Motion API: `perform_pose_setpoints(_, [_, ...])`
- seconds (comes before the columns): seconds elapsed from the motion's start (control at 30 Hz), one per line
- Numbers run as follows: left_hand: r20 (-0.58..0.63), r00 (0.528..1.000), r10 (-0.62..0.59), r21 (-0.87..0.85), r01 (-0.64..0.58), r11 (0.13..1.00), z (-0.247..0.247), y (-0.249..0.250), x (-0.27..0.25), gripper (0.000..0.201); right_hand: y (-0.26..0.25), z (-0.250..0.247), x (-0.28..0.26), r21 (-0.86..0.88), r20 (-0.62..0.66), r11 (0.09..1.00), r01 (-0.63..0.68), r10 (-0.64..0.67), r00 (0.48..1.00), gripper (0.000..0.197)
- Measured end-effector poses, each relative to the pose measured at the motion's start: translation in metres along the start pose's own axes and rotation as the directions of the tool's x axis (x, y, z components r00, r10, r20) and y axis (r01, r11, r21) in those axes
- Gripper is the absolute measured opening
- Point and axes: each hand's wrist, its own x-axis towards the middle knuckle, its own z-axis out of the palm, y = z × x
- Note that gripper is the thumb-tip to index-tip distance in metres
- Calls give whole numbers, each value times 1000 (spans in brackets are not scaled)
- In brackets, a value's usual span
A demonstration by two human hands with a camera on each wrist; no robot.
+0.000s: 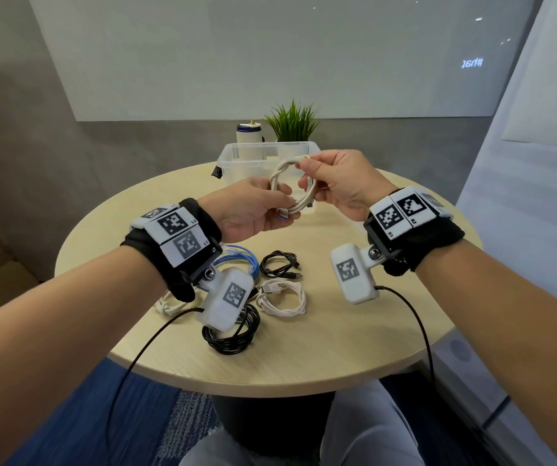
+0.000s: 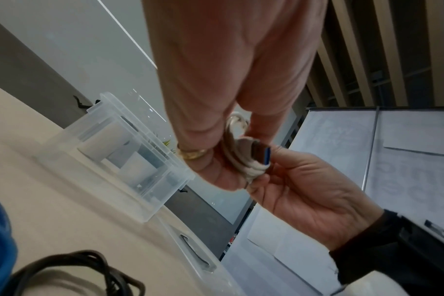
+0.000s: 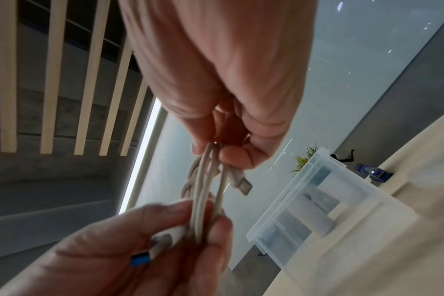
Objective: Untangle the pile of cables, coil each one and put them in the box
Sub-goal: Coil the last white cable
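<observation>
I hold a beige coiled cable in both hands above the round table, just in front of the clear plastic box. My left hand grips the lower side of the coil, where a blue USB plug sticks out. My right hand pinches the upper side. In the right wrist view the right hand pinches the strands beside a small silver connector. The left wrist view shows the coil and the box.
Coiled cables lie on the table near me: a blue one, a thin black one, a white one, a thick black one and a white one at left. A plant and a white canister stand behind the box.
</observation>
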Motion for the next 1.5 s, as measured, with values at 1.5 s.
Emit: perform_pose_setpoints(1.5, [154,884,-441,988,-133,78,-6,-37,27,21,32,-9,59,-531,-14,807,-259,298,955,12])
